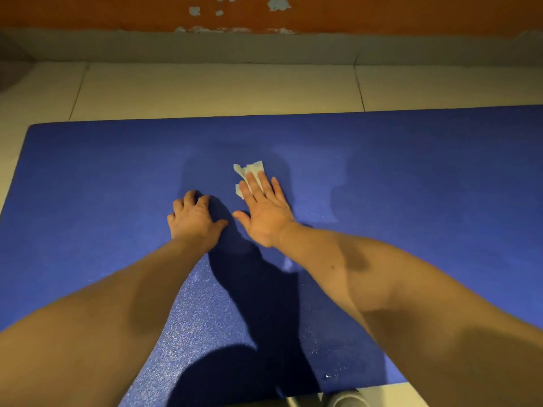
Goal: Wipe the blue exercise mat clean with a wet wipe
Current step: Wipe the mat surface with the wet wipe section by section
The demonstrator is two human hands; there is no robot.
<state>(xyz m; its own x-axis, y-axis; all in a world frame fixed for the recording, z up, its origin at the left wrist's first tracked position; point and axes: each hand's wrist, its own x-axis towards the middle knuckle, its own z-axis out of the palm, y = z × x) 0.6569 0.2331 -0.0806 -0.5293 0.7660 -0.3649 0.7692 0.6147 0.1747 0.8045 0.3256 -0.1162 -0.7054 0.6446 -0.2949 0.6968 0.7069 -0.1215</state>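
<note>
mat axis: the blue exercise mat [88, 171] lies flat on the floor, with its long axis running side to side under both hands. its short end shows well out beyond the left hand, and the other end runs out of view past the right hand.
left hand: the left hand [194, 218] sits knuckles up on the mat with fingers bent under and tips pressed to the surface. the thumb is spread toward the right hand. it holds nothing.
damp patch: a darker, wet-looking patch [205, 171] spreads on the mat just ahead of both hands and around the wipe.
wipe: the white wet wipe [249, 171] lies crumpled flat on the mat under the right fingertips. its loose corners stick out ahead of them and on the thumb side.
right hand: the right hand [264, 210] is spread flat, palm down, with straight fingers pressing the wipe to the mat. the thumb points toward the left hand, near it but apart.
floor: pale floor tiles [205, 89] lie beyond the mat's far edge, ahead of the hands.
wall: an orange wall [382, 13] with peeling patches rises above a grey skirting band [264, 48].
near edge: a pale grey rounded object [343, 399] sits behind the right forearm, too cropped to name.
</note>
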